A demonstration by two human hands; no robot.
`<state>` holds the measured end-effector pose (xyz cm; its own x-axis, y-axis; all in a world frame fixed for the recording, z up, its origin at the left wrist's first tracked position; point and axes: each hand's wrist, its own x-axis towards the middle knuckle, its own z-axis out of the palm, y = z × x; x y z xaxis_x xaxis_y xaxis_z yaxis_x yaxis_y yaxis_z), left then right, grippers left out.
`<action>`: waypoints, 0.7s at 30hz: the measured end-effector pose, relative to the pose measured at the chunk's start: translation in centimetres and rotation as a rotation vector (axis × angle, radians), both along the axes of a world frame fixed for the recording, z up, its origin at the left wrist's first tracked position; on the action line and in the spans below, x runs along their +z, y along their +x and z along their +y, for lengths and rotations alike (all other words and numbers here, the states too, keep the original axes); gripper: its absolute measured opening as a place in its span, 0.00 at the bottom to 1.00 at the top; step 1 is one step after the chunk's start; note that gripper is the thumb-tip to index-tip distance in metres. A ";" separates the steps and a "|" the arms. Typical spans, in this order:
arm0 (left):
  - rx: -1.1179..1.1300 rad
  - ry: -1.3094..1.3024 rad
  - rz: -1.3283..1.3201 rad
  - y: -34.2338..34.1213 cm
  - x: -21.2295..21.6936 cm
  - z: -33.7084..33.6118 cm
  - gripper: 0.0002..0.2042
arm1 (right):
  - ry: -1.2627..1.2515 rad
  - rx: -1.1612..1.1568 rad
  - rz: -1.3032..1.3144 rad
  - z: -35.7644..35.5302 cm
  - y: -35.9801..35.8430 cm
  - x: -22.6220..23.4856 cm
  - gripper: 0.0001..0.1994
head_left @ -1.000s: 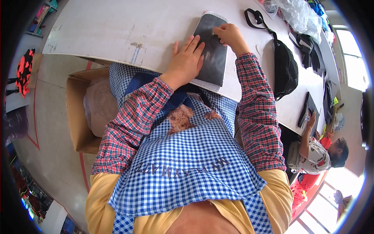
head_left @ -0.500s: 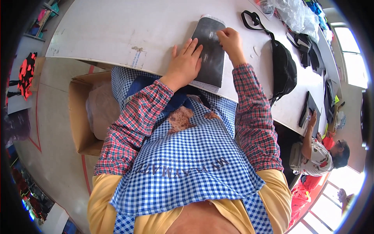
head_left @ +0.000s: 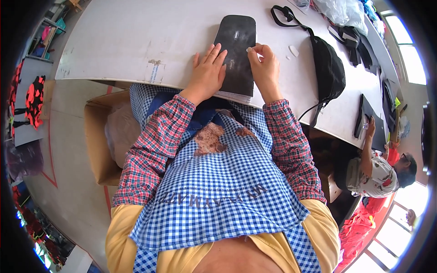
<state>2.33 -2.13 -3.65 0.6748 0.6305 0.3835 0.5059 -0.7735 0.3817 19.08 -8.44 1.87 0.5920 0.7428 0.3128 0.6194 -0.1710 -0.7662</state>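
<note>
A black fabric panel (head_left: pixel 236 34) with a rounded far end lies on a pale stack (head_left: pixel 236 96) whose edge shows at the near side. Small whitish marks show on its surface. My left hand (head_left: pixel 208 73) is spread with fingers out, resting flat on the panel's left edge. At the right edge, my right hand (head_left: pixel 266 68) pinches a small pale piece (head_left: pixel 249 49), perhaps chalk, against or just over the panel; contact is hard to make out.
White table (head_left: pixel 118 36). Right of my hand lie a white chip (head_left: pixel 293 51) and a black waist bag (head_left: pixel 327 68) with its strap. Further right are black pieces (head_left: pixel 353 41), plastic bags (head_left: pixel 341 16) and a co-worker (head_left: pixel 373 173). A cardboard box (head_left: pixel 98 150) stands below the table edge.
My right hand has moved nearer and slightly left along the panel. The larger whitish smudges and the pale far edge no longer show; small marks show now. My left hand stays flat.
</note>
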 end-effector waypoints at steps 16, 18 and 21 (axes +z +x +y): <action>-0.040 -0.239 -0.456 -1.5 3.4 0.0 0.09 | 0.238 -0.024 0.637 -2.1 4.5 -2.1 0.09; -0.106 -0.243 -0.323 -1.4 3.7 -0.5 0.11 | 0.361 -0.010 1.001 -3.3 5.1 -1.3 0.08; -0.186 -0.215 -0.151 -0.8 3.9 -0.9 0.13 | 0.343 0.005 1.258 -4.9 5.3 -0.7 0.07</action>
